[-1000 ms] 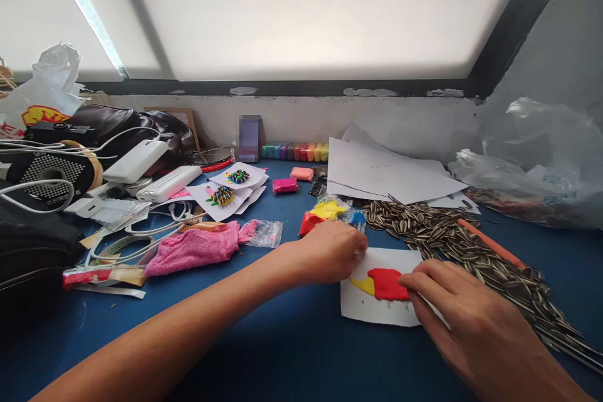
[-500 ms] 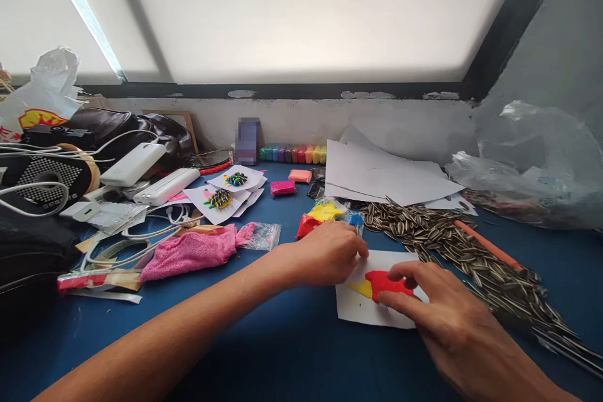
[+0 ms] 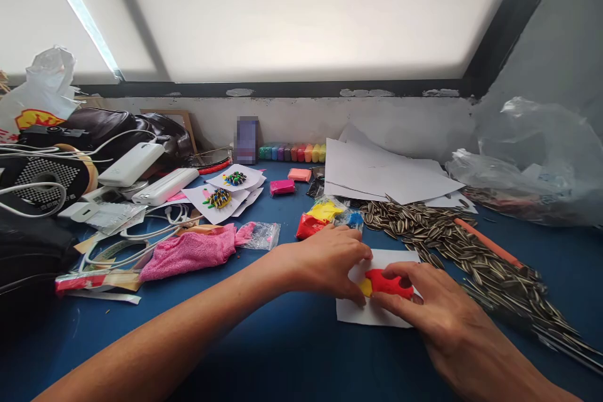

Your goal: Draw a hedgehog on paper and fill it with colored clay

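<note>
A flat piece of red modelling clay [image 3: 389, 282] lies on a small sheet of white paper [image 3: 351, 314], with yellow clay [image 3: 365, 287] joined to its left end. My right hand [image 3: 443, 308] has thumb and index finger at opposite edges of the red clay, holding it against the paper. Over the paper's left side, my left hand [image 3: 330, 260] spreads thumb and fingers around the yellow end. Its thumb is close to the yellow clay; whether it touches I cannot tell. The left hand covers part of the yellow piece.
Behind my left hand are opened packs of yellow clay [image 3: 326, 210] and red clay [image 3: 308, 226]. Striped sunflower seeds [image 3: 438, 235] spread along the right. Paper sheets [image 3: 381, 169] lie at the back. Left are a pink cloth [image 3: 191, 254], cables and power banks [image 3: 167, 186].
My left hand has opened, its thumb coming down beside the yellow clay and covering more of it. My right hand stays at the red clay, almost unmoved.
</note>
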### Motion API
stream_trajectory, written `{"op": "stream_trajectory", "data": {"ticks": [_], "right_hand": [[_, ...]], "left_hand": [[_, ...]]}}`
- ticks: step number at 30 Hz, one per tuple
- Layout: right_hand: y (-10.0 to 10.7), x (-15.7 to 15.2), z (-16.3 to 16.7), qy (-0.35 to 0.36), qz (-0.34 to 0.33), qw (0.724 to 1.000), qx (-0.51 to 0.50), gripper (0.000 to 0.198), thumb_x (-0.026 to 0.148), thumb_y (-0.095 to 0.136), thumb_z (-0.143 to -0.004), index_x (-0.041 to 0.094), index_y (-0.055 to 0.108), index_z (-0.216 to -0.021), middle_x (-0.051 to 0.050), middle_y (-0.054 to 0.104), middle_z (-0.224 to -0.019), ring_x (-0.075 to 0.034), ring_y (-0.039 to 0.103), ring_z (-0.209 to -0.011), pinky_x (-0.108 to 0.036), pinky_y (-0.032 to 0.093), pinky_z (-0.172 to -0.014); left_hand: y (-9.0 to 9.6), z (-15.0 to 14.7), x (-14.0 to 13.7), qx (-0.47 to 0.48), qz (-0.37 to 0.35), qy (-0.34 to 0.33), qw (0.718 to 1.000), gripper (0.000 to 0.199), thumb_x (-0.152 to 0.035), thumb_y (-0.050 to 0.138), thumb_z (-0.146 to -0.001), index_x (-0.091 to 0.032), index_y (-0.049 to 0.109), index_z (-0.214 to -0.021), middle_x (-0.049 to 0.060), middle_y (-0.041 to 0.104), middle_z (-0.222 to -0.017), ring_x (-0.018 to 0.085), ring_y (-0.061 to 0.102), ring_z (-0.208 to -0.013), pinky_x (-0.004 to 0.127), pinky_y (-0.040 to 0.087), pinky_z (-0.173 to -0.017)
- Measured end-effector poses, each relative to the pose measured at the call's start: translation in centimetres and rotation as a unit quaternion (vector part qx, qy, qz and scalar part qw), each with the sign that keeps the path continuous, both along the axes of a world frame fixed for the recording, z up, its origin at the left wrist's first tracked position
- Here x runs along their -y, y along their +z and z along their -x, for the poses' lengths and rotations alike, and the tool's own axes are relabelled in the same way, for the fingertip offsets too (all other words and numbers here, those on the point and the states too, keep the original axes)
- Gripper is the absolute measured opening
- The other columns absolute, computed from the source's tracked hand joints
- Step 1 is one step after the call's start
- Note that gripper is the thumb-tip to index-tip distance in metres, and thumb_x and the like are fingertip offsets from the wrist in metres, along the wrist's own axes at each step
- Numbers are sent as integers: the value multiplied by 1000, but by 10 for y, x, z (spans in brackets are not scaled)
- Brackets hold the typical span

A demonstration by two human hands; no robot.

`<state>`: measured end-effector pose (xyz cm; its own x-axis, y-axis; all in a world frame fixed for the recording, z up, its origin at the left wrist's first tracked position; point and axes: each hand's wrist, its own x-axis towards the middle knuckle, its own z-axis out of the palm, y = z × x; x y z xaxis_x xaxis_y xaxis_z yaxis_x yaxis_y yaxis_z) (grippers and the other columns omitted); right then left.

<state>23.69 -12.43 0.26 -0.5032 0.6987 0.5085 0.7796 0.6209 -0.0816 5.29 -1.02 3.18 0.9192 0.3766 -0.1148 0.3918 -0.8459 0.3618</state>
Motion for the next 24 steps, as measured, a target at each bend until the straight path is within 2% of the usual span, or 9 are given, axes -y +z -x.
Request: {"op": "stream_trajectory", "data": {"ticks": [4, 9, 16, 20, 24], "right_hand": [[-1, -1, -1, -11, 9, 1000, 12, 44, -1, 36, -85, 24, 70, -101, -10, 64, -105, -22, 60, -87, -37, 54, -68], [0, -1, -1, -16, -10, 1000, 18, 44, -2, 35, -83, 23, 69, -97, -10, 65, -101, -22, 62, -83, -35, 54, -63], [2, 0, -4, -35, -39, 999, -4, 48, -6, 36, -83, 23, 65, -108, -8, 63, -100, -18, 61, -83, -29, 53, -64], [1, 1, -4, -31, -31, 999, 11, 47, -6, 37, -81, 21, 65, -107, -9, 62, -99, -18, 60, -81, -30, 53, -63], [1, 1, -1, -12, -26, 999, 17, 49, -6, 37, -80, 23, 67, -107, -9, 64, -104, -20, 61, -87, -31, 53, -68]], "left_hand": [[4, 0, 1, -15, -12, -5, 1000, 38, -40, 69, -80, -18, 64, -110, 6, 54, -102, 20, 51, -96, 28, 39, -78], [6, -1, 2, -20, -17, -11, 1000, 35, -39, 70, -80, -17, 65, -106, 6, 55, -102, 20, 52, -95, 28, 38, -78], [11, -2, 5, -40, -13, -9, 999, 30, -38, 68, -82, -18, 66, -104, 6, 55, -102, 20, 52, -97, 28, 38, -78], [12, -2, 5, -42, -15, -12, 999, 30, -38, 68, -82, -17, 66, -103, 6, 55, -102, 20, 51, -97, 29, 38, -78], [11, -2, 5, -40, -17, -14, 999, 30, -39, 68, -83, -17, 66, -104, 6, 55, -102, 21, 51, -98, 29, 38, -79]]}}
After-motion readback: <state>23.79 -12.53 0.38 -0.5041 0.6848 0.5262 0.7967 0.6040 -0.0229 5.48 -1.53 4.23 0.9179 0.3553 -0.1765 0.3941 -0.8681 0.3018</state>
